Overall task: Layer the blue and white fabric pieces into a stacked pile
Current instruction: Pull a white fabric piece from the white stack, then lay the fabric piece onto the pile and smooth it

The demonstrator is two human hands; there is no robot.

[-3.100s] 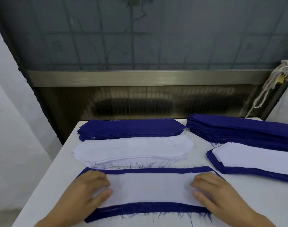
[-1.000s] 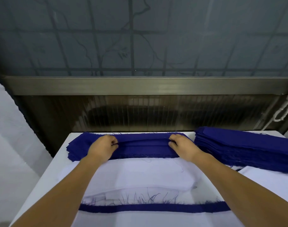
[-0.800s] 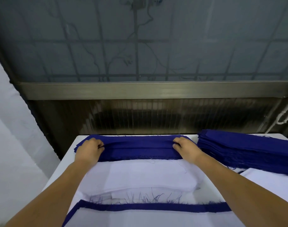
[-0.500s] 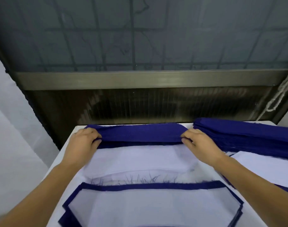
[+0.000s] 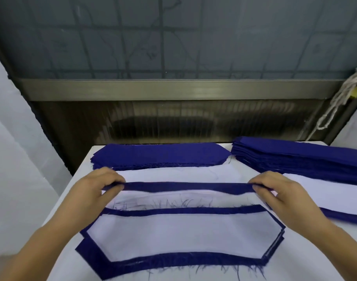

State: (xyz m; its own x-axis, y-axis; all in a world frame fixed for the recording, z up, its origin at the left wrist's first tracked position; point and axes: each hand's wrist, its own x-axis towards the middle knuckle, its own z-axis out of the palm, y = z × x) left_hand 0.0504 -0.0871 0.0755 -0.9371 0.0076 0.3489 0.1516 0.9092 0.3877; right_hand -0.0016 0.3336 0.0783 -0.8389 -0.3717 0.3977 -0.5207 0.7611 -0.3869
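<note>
While both my hands pinch it, the blue fabric piece [image 5: 185, 187] hangs stretched between them, long axis running straight left to right, one end per hand. Left hand [image 5: 96, 189]: thumb and fingers clamped on the left end. Right hand [image 5: 279, 191]: same pinch on the right end. Piece seen nearly edge-on, so it reads as a thin blue band; slight sag near the right end. Both hands equally near, each owns its end.

Key relation: the layered pile [image 5: 183, 236] lies just toward me from my fingers, lower in view, its long axis parallel to the piece I hold. White piece on top, blue border showing all round, frayed threads on near and far edges. So my judgement: the coming move is a short pull toward my body and a lowering, no rotation needed, ends should match the pile's angled corners.

Directly under my fingers sits the white fabric stack [image 5: 179, 177], partly hidden by the held piece. Just beyond my fingers, away from me, the blue fabric stack [image 5: 159, 157], also lying left to right. Beyond my right hand, a taller blue stack [image 5: 303, 157]; nearer on that side another blue-and-white pile [image 5: 323, 185] runs out of view. All on the white table [image 5: 72, 201]. Risk: uneven drop leaves the blue skewed on the white.
</note>
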